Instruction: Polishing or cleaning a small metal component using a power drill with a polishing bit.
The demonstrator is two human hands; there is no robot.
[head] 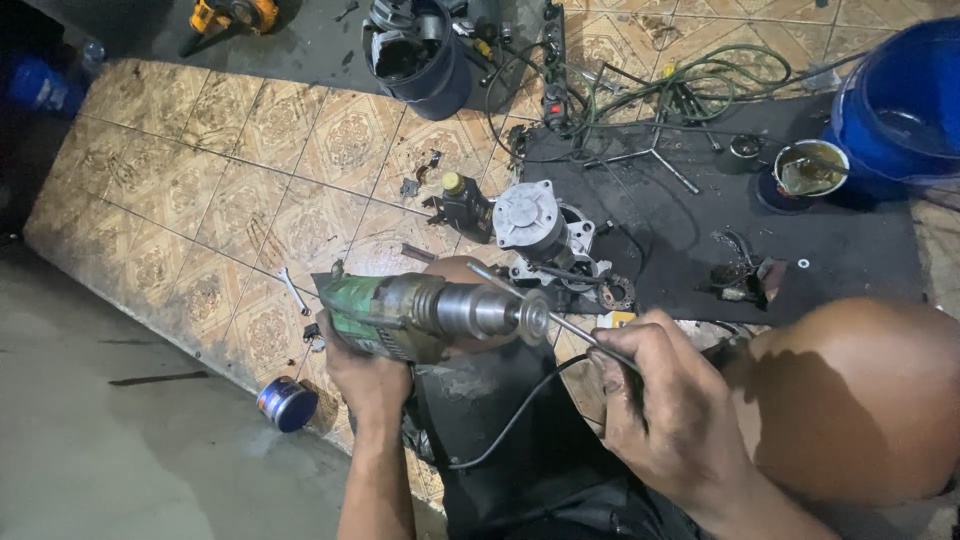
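Left hand (365, 375) grips the body of a green power drill (420, 315), chuck pointing toward 3 o'clock; right hand (665, 400) pinches a thin metal rod (545, 312) in its fingers (625, 350), rod lying against the chuck's disc. At 12 o'clock from the drill, a grey engine part (535, 225) sits on the tiled floor (250, 170) at the edge of a black mat (700, 230). Blue bucket (900, 100) at 2 o'clock; small blue tin (287, 403) at 8 o'clock.

A small round blue tin (287, 403) with a pale printed label is seen lying on its side at the tiled floor's (240, 190) lower edge. A dark bottle (466, 205), yellow-capped, is spotted further up the tiles. No screens or signs are seen.
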